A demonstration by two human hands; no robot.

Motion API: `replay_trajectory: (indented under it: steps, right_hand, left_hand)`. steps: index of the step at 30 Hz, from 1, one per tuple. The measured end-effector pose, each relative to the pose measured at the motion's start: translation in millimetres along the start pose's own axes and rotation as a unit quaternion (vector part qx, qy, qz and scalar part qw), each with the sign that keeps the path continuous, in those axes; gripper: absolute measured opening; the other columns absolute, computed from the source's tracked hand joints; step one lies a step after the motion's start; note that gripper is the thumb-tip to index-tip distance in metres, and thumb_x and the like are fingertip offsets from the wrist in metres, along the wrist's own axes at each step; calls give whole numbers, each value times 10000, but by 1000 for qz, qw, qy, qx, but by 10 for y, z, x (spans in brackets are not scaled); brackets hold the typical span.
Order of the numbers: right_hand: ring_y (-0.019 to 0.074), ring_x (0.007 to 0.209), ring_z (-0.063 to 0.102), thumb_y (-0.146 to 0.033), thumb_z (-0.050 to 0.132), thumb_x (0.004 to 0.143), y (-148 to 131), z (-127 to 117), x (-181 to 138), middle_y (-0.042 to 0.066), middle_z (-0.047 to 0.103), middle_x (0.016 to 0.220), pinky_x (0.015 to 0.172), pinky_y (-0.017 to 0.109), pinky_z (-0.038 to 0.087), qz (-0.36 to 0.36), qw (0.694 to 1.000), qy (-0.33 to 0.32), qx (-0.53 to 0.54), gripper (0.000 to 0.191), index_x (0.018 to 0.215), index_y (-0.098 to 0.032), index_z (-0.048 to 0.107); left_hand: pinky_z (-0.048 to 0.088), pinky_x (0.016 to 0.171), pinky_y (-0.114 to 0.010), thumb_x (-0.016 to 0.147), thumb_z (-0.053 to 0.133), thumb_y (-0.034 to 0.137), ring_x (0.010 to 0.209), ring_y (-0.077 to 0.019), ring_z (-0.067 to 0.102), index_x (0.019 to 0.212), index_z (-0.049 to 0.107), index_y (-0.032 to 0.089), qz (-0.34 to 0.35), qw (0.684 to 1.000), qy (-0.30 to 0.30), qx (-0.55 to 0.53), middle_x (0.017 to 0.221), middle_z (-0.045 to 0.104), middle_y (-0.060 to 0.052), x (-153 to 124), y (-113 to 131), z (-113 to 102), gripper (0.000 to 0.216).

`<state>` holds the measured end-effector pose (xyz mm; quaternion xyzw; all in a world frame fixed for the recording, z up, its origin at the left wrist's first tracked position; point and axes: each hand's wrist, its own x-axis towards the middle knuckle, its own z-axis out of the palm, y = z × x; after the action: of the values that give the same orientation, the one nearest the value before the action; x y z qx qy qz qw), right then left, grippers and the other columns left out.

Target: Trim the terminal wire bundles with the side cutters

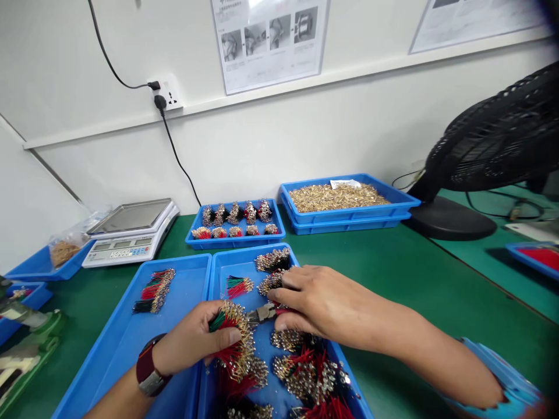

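Observation:
My left hand (190,343) is closed around a thick bundle of red and green wires (238,340) with gold metal terminals fanned out at the ends. My right hand (334,299) grips a pair of pliers (263,314); its jaws touch or nearly touch the terminals of that bundle, though exact contact is hidden. Both hands are over the right-hand blue tray (268,329), where several wire bundles (301,372) lie in black and red. A small red and green bundle (239,286) rests near its far end. In the left-hand blue tray (144,343) is another bundle (156,291).
Behind stands a small tray (236,241) of sorted bundles, beside stacked trays (349,218) heaped with gold terminals. A weighing scale (131,230) is at the left, a black fan (480,151) at the right. A green machine (39,343) edges in at the lower left.

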<state>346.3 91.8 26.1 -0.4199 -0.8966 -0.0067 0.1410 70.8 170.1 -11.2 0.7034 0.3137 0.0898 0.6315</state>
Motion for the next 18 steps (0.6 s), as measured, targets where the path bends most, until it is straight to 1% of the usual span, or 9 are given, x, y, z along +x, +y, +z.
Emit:
replay_trajectory:
  steps: [3,5,7,10,13,15,18]
  right_hand:
    - [192,730,532,-535,409,1072,-4,-14,0,36,612,810,637,347,321,-1,1000,-4,5,429,982,-186,642]
    - [182,703,514,-530,421,1071,-13,-25,-7,25,596,781,616,344,294,4,1000,-5,-3,416,928,-194,620]
    - [178,693,503,-515,437,1072,-20,-24,-15,20,585,772,610,343,280,13,1000,5,-21,397,898,-197,599]
    - [178,696,501,-503,458,1068,-14,14,-17,21,584,782,616,342,281,20,999,25,-39,372,900,-198,589]
    - [176,687,499,-499,467,1066,5,62,-7,19,583,780,619,341,286,21,999,25,-40,360,910,-199,589]
    - [174,686,503,-492,469,1067,8,71,-3,19,588,779,614,340,282,21,999,17,-33,353,909,-200,589]
    - [173,686,511,-493,472,1066,-8,37,-8,17,593,770,599,338,274,16,1000,2,-9,354,908,-202,596]
  left_hand:
    - [344,418,-174,839,713,650,481,-58,383,962,643,130,5,1000,0,-5,710,565,23,-2,1,7,538]
    - [345,430,-180,871,676,651,480,-63,394,915,636,136,9,1000,11,-10,685,560,23,6,-13,17,518]
    - [350,441,-187,897,646,647,482,-69,407,895,624,144,9,999,32,-18,673,561,23,21,-34,32,504]
    - [343,449,-190,905,645,640,472,-65,387,925,617,145,5,997,78,-21,654,544,43,42,-65,57,496]
    - [322,457,-192,914,637,633,463,-63,368,891,601,149,7,994,112,-14,601,512,64,49,-75,79,486]
    - [312,460,-195,919,625,638,462,-65,363,863,587,157,13,993,119,-17,582,503,69,47,-69,88,485]
    - [312,455,-197,909,634,644,465,-64,360,877,592,156,16,994,108,-17,612,520,61,44,-56,87,490]
